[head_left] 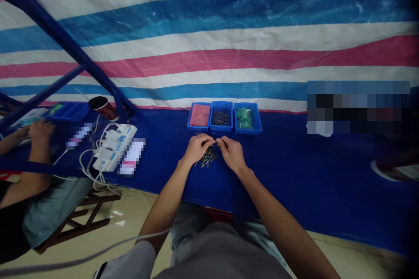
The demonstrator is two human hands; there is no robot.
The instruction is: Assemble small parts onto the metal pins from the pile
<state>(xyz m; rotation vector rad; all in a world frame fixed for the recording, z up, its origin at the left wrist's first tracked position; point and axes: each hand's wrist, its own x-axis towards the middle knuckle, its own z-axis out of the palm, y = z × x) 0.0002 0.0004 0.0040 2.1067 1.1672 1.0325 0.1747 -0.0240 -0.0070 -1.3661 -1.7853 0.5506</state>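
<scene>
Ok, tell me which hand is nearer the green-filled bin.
Right. The right hand is in front of the green-filled bin, slightly left; the left hand is farther left, in front of the pink-filled bin.

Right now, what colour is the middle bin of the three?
The middle bin is blue; the head view shows it best.

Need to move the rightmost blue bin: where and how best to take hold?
Probably pinch the rightmost blue bin by its raised right wall, coming from the right: that side stands free, while the middle blue bin sits close on its left.
</scene>
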